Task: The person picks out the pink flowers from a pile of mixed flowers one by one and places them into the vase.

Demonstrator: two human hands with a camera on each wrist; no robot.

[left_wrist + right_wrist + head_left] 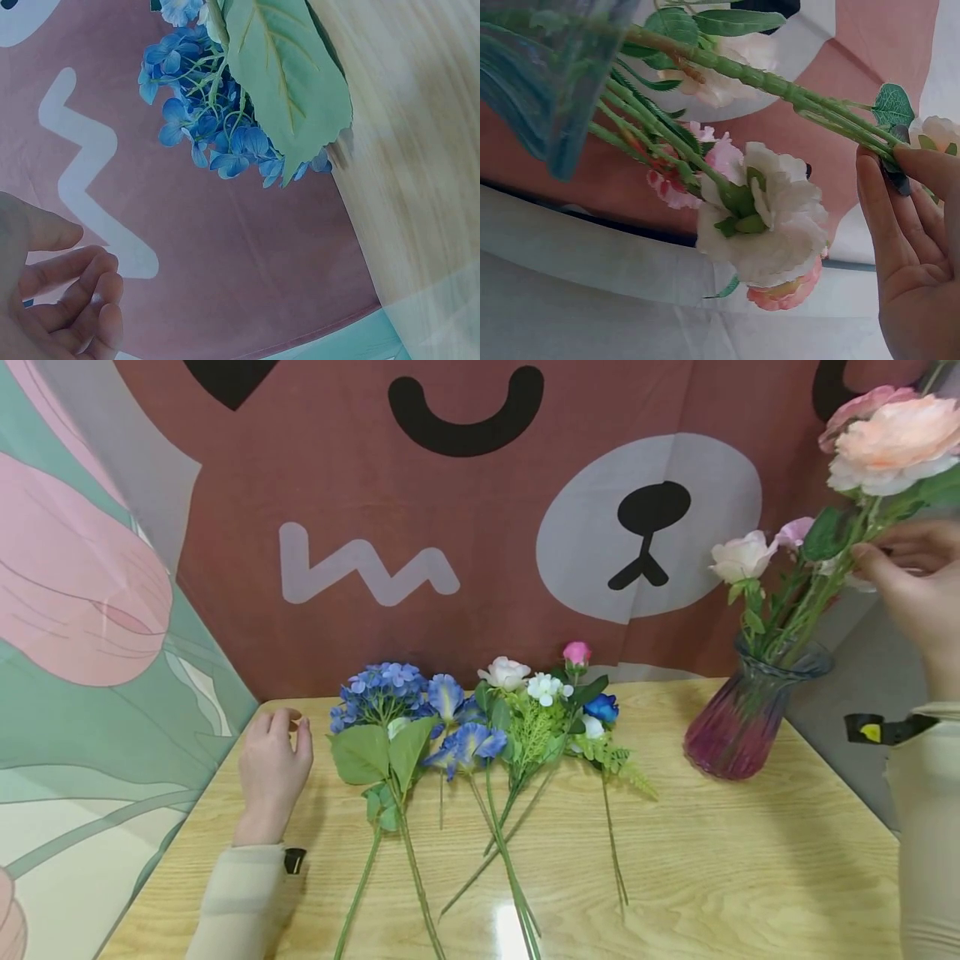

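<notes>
At the right, my right hand (926,581) pinches the green stem (776,84) of a tall peach flower (896,443) between thumb and fingers. The lower part of that stem runs down into a glass vase (735,727), bluish at the rim and pink-purple below. A white rose (744,557) and other pink and pale blooms also stand in the vase; in the right wrist view a large white flower (765,217) hangs beside the stem. My left hand (273,768) holds nothing, its fingers loosely curled, left of a blue hydrangea (386,689).
Several flowers lie on the wooden table (697,877), among them blue irises (468,743), a white rose (505,673), a pink bud (577,653) and a blue rose (602,708). Their stems point toward the front. A printed cloth (480,635) hangs behind the table.
</notes>
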